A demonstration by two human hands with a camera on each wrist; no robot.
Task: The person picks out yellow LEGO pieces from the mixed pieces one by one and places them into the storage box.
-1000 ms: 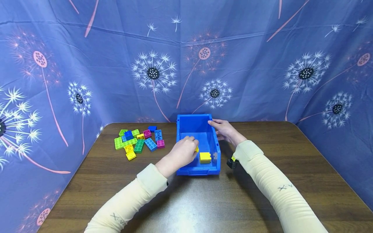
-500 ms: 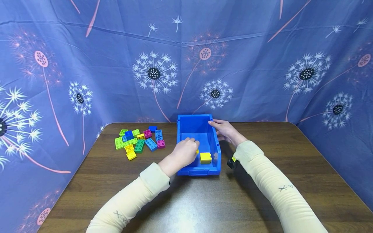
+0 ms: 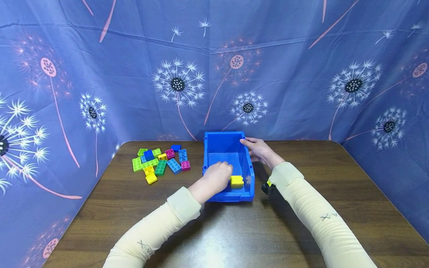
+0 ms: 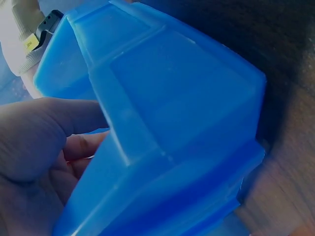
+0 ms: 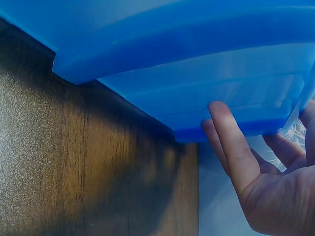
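Dandelion cloth backs the tabletop [image 3: 234, 230]; left hand [image 3: 216, 178], grip contents hidden, should lower gently beside yellow brick [image 3: 236, 181] while right hand [image 3: 259, 150], fingers straight, steadies blue bin [image 3: 209, 143].

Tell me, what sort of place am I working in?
Probably a staged recording booth: dandelion-print blue cloth hangs round a wooden table holding only a blue bin and toy bricks.

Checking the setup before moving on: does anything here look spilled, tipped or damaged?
Nothing stands out. The blue plastic bin sits upright on the brown wooden table, a yellow toy brick inside it, and the loose coloured toy bricks lie grouped to its left.
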